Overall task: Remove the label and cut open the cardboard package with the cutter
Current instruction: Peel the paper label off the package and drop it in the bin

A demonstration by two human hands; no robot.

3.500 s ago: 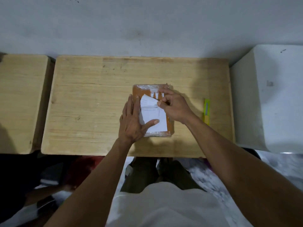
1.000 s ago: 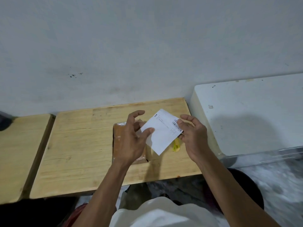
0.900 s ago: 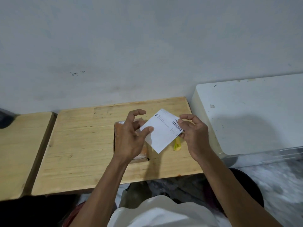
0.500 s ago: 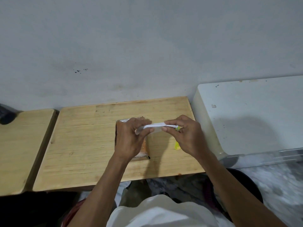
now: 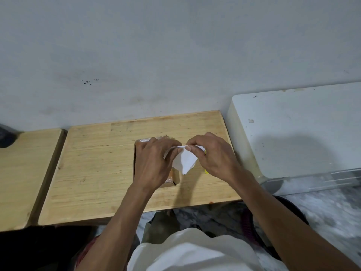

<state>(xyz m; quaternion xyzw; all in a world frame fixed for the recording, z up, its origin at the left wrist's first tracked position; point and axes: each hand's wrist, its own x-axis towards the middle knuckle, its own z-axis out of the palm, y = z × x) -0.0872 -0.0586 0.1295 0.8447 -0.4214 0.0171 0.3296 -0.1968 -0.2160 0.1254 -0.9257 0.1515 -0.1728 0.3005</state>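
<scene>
The white label (image 5: 184, 160) is off the package and folded, held in the air between both hands. My left hand (image 5: 153, 163) pinches its left edge and my right hand (image 5: 212, 155) pinches its top fold. Below my left hand lies the brown cardboard package (image 5: 140, 145) wrapped in clear tape, flat on the wooden table (image 5: 97, 163); most of it is hidden by that hand. A sliver of the yellow cutter (image 5: 205, 171) shows under my right hand on the table.
A second wooden table (image 5: 23, 173) stands to the left. A white box-like surface (image 5: 293, 130) stands to the right, higher than the table. A grey wall runs along the back. My legs are below the table's front edge.
The label was peeled off the package, lifted and held flat between both hands, then folded over; now it hangs doubled as a pointed shape between my fingers.
</scene>
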